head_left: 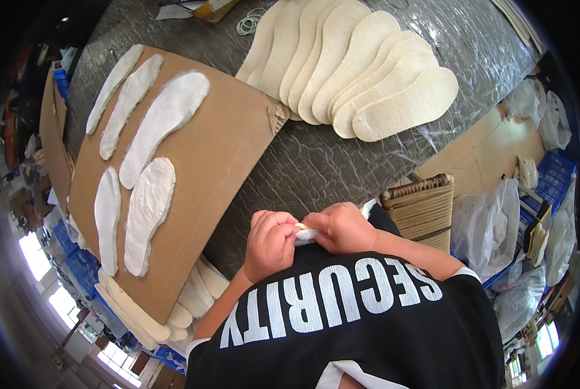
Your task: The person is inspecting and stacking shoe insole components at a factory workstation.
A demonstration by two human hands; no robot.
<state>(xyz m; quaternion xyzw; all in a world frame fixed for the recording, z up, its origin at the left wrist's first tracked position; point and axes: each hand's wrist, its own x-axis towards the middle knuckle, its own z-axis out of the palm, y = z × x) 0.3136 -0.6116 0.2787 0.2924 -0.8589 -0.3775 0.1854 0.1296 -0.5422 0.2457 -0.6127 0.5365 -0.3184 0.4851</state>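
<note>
Close against my black shirt, my left hand (270,243) and my right hand (343,228) pinch a white and cream insole (307,235) between them. Only a short fluffy stretch of it shows; my fingers and the shirt hide the rest. Left of my hands, several white fluffy insoles (165,123) lie apart on a brown cardboard sheet (219,175). At the far side, several cream felt insoles (406,107) are fanned out, overlapping one another.
A dark marbled tabletop (309,172) lies beneath the cardboard. Below the sheet's near edge sit more cream insoles (134,314). On my right are a woven chair (421,214), clear plastic bags (487,227) and a blue crate (552,181). A coiled cord (249,23) rests at the far edge.
</note>
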